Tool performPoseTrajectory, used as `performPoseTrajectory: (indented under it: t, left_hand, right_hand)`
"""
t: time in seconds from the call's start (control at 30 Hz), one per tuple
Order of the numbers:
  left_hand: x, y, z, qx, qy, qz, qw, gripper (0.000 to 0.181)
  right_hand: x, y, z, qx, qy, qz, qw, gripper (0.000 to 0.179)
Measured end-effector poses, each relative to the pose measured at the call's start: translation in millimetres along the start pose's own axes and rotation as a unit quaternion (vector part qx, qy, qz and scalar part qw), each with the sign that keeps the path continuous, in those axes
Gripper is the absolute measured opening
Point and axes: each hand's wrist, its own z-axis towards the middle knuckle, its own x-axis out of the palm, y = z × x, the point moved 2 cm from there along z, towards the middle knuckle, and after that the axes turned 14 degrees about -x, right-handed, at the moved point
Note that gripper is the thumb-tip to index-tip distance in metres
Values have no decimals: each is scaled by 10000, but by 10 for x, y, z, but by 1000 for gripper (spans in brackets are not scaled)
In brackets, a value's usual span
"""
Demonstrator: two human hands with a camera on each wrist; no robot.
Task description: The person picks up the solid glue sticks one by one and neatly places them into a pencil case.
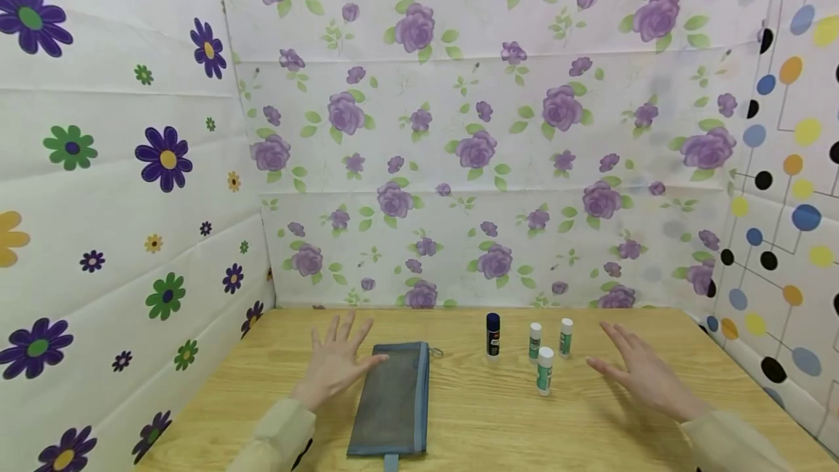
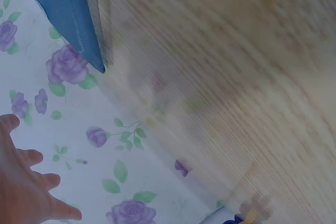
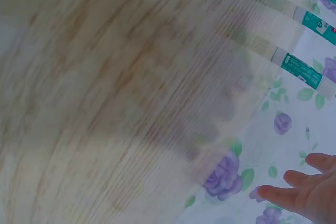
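My left hand (image 1: 337, 361), fingers spread, holds nothing and is beside a zippered mesh pouch (image 1: 387, 399) with blue edging; the thumb overlaps the pouch's left edge in the head view. In the left wrist view the pouch's blue edge (image 2: 68, 14) shows at the top left. On the other side, my right hand (image 1: 645, 374) has its fingers extended and holds nothing. To its left stand three white-capped glue sticks with green labels: a front one (image 1: 545, 371), a middle one (image 1: 534, 342) and a back one (image 1: 566, 338). A dark-capped black tube (image 1: 493, 335) stands upright left of them.
All of these are on a light wood-grain table (image 1: 472, 428). A flowered cloth wall (image 1: 459, 166) rises behind its far edge. Patterned cloths also hang along the left side (image 1: 118, 224) and the right side (image 1: 780, 239).
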Motion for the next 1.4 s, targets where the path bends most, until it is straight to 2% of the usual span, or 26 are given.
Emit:
performPoseTrajectory:
  t: [0.57, 1.0, 1.4]
  left_hand:
    - [1, -101, 25, 106, 73, -100, 9999, 78]
    - [18, -247, 57, 189, 217, 71, 9996, 81]
    - [50, -378, 81, 318, 379, 155, 9987, 82]
  right_hand:
    - [75, 64, 31, -72, -173, 401, 9990, 78]
    - [144, 102, 65, -46, -155, 698, 9974, 79]
    - [198, 171, 103, -84, -84, 1299, 9915, 77]
